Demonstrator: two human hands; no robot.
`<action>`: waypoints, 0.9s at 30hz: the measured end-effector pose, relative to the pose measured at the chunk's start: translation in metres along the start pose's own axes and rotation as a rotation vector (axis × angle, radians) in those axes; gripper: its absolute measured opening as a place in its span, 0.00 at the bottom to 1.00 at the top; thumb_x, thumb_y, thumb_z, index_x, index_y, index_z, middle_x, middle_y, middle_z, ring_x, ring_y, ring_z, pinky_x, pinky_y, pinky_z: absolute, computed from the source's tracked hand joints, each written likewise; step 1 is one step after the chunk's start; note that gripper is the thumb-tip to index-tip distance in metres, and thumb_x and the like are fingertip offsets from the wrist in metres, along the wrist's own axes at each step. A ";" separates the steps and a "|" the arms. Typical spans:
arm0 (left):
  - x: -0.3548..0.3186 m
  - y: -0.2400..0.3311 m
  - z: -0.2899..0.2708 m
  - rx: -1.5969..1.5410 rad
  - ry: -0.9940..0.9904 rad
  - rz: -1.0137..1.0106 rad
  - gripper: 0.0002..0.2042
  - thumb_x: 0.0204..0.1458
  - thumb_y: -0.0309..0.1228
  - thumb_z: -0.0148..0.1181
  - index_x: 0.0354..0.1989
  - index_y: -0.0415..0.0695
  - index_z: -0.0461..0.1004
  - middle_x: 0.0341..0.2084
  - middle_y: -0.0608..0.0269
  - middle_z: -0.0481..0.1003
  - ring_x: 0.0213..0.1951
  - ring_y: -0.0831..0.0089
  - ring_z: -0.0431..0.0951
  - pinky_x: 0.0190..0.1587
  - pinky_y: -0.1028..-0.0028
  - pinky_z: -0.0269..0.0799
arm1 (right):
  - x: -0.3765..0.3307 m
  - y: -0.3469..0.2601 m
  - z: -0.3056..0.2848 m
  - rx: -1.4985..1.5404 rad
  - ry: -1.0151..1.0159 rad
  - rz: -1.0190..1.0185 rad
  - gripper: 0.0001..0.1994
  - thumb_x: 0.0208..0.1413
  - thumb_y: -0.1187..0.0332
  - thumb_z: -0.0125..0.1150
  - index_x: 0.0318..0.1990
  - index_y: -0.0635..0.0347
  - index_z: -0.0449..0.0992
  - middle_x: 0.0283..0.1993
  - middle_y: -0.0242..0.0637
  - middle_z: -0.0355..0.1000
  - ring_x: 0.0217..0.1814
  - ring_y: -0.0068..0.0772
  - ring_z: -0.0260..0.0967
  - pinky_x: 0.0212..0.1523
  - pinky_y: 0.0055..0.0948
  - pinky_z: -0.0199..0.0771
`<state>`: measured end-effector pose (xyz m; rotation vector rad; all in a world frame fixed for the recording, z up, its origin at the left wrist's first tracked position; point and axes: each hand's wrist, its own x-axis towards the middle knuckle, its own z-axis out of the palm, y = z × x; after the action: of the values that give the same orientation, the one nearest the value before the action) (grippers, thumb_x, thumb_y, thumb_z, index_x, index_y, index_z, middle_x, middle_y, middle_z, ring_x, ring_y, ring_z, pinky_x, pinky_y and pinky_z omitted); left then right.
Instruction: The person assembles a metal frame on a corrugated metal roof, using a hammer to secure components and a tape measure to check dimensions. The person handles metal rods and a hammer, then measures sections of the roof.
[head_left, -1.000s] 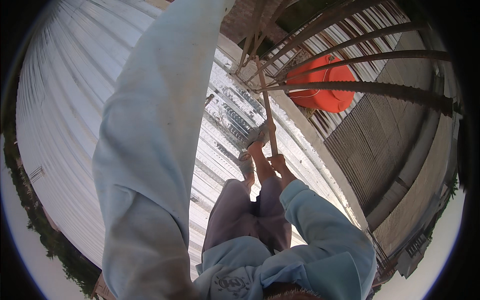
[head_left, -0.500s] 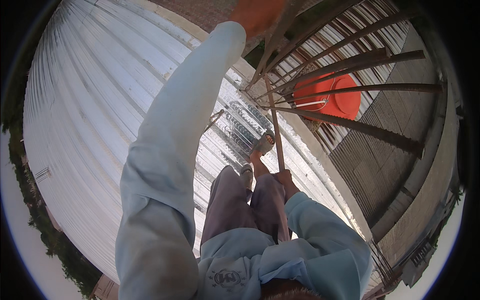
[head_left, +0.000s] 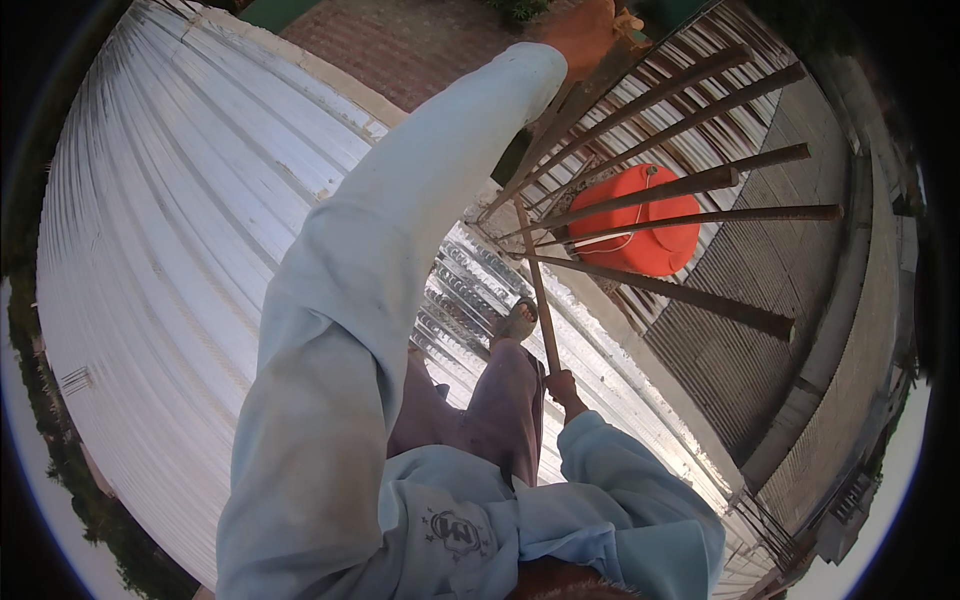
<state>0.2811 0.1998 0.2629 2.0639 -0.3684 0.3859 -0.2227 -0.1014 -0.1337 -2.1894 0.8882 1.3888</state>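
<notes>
My left arm stretches up and forward, and my left hand (head_left: 588,38) is at the top, beside a cluster of rusty steel bars (head_left: 690,187). Its fingers look curled round the nearest, thick-looking bar (head_left: 590,92), partly hidden by the hand itself. Low in front of my body, my right hand (head_left: 564,388) is closed round the end of a thin brown rod (head_left: 540,300). That rod runs away from me to the foot of the bars, at the roof's edge. My sandalled foot (head_left: 517,322) stands on the metal roof beside the rod.
White corrugated roofing (head_left: 180,270) spreads to my left. A pale concrete ledge (head_left: 640,350) runs along its right edge. Beyond it, lower down, sits a round red tank (head_left: 645,220) on ribbed sheets, beside grey corrugated roofing (head_left: 735,370). Brick paving (head_left: 400,50) lies far below.
My left hand has moved right and the bars shift in view with it. My right hand still holds the rod. The view has turned slightly, and my legs have shifted left.
</notes>
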 end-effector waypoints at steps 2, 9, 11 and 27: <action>0.018 -0.006 0.016 0.023 -0.033 -0.013 0.22 0.62 0.45 0.52 0.52 0.37 0.70 0.48 0.42 0.75 0.51 0.45 0.76 0.52 0.55 0.71 | -0.006 -0.006 -0.007 0.017 -0.027 0.003 0.24 0.52 0.55 0.64 0.44 0.72 0.77 0.38 0.48 0.80 0.36 0.42 0.81 0.30 0.38 0.83; 0.057 -0.015 0.045 0.026 -0.139 -0.181 0.20 0.62 0.41 0.52 0.53 0.36 0.69 0.49 0.40 0.76 0.50 0.45 0.78 0.53 0.51 0.73 | -0.025 -0.017 -0.023 0.118 -0.169 0.021 0.32 0.47 0.53 0.71 0.48 0.76 0.75 0.46 0.56 0.78 0.48 0.46 0.80 0.39 0.42 0.82; 0.084 0.005 0.059 -0.026 -0.125 -0.222 0.19 0.63 0.40 0.51 0.53 0.35 0.69 0.47 0.39 0.77 0.48 0.45 0.79 0.52 0.50 0.74 | 0.002 0.003 -0.023 0.064 -0.050 0.045 0.27 0.52 0.56 0.65 0.49 0.74 0.75 0.48 0.57 0.77 0.51 0.49 0.79 0.43 0.42 0.82; -0.006 0.010 -0.042 -0.468 -0.210 -0.257 0.18 0.62 0.43 0.55 0.49 0.40 0.72 0.43 0.46 0.78 0.48 0.61 0.78 0.51 0.56 0.69 | -0.009 0.005 -0.007 0.014 0.068 -0.051 0.23 0.43 0.53 0.75 0.38 0.65 0.81 0.35 0.46 0.81 0.33 0.40 0.81 0.35 0.38 0.81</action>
<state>0.2664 0.2325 0.2880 1.6647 -0.2812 -0.0721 -0.2248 -0.1068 -0.1222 -2.2449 0.8570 1.2877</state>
